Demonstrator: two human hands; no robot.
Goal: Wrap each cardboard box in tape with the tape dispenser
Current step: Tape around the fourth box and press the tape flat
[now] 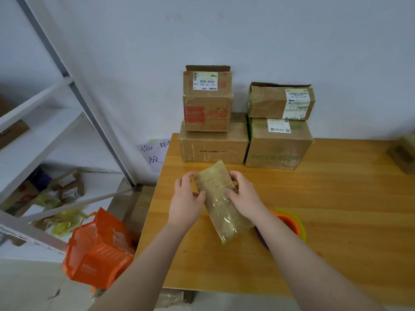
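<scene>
A long, narrow cardboard box (pixel 221 202), glossy with clear tape, is held slanted above the wooden table (pixel 336 209). My left hand (pixel 187 199) grips its left side, thumb on the top face. On the right side my right hand (pixel 243 196) holds it with fingers curled over the edge. Under my right forearm lies a round orange, green and purple object (pixel 292 223), mostly hidden; I cannot tell whether it is the tape dispenser.
Several taped boxes are stacked at the table's back against the wall (pixel 213 140), (pixel 207 101), (pixel 278 142), (pixel 279 101). Another box (pixel 403 153) sits at the right edge. Left of the table stand a white metal shelf (pixel 56 140) and an orange bag (pixel 98 248).
</scene>
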